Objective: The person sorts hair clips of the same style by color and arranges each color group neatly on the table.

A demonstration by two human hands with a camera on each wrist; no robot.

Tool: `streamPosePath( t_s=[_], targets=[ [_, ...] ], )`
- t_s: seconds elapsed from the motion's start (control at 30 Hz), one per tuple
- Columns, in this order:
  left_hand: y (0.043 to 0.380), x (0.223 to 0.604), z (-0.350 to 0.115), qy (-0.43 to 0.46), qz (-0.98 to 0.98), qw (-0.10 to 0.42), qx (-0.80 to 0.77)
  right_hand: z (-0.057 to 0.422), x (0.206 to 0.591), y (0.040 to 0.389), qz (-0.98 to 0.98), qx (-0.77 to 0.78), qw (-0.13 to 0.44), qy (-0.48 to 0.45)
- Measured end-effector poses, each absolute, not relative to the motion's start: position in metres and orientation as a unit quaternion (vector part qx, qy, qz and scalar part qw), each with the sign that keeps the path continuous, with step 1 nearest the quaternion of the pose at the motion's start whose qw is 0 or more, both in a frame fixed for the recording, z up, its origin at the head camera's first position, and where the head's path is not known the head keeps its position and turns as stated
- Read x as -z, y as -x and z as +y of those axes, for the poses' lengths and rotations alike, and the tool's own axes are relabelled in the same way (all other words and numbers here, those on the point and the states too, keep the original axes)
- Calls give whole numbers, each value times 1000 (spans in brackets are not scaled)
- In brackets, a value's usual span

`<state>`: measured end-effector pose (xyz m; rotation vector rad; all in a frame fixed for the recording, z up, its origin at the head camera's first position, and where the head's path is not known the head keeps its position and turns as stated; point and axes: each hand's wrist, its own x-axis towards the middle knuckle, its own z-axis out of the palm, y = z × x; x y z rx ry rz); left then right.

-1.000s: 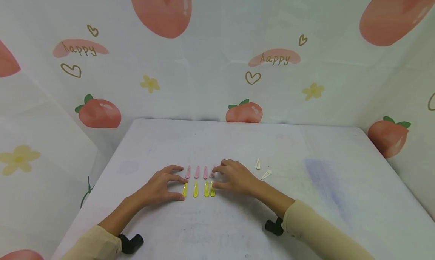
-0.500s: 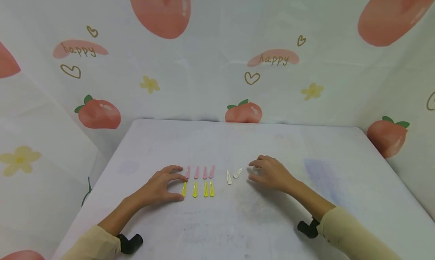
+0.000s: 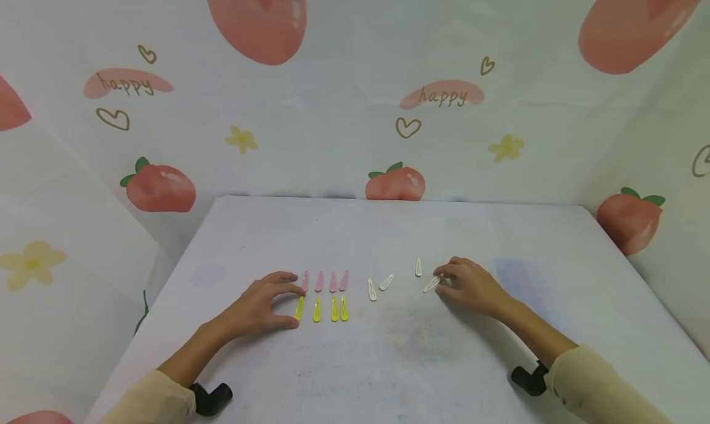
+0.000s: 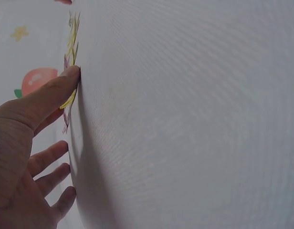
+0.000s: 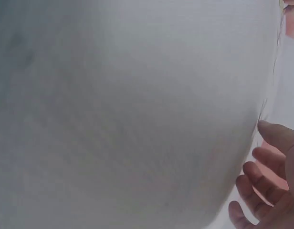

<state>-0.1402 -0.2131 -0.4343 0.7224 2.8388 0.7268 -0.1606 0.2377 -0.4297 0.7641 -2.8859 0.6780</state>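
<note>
In the head view my left hand [image 3: 256,304] holds the leftmost yellow snap hair clip [image 3: 299,308] at its two ends, thumb at the near end and index finger at the far end. Several yellow clips [image 3: 317,309] stand in a row, with a row of pink hair clips [image 3: 318,281] behind them. My right hand [image 3: 471,286] has its thumb and index fingertips right at the upper end of a slanted white hair clip [image 3: 431,284]. Another white clip [image 3: 418,267] lies just behind it. Both hands [image 4: 37,119] also show in their wrist views, with clips edge-on.
Two more white clips [image 3: 372,289] lie between the rows and my right hand. The white tabletop [image 3: 355,368] carries faint stains. A printed cloth backdrop [image 3: 333,103] rises behind it. Black curved pieces [image 3: 211,399] sit at both sleeves.
My right hand has left the right end of the pink and yellow rows and moved right to the slanted white clip. Two white clips it was covering now show. The left hand stays put.
</note>
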Motion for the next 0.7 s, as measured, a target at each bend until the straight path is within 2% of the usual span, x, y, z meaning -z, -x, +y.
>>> streamPosePath(
  t_s=[0.7],
  targets=[
    [142, 428, -213, -250, 929, 59, -265, 242, 429, 152, -942, -205, 39, -263]
  ],
)
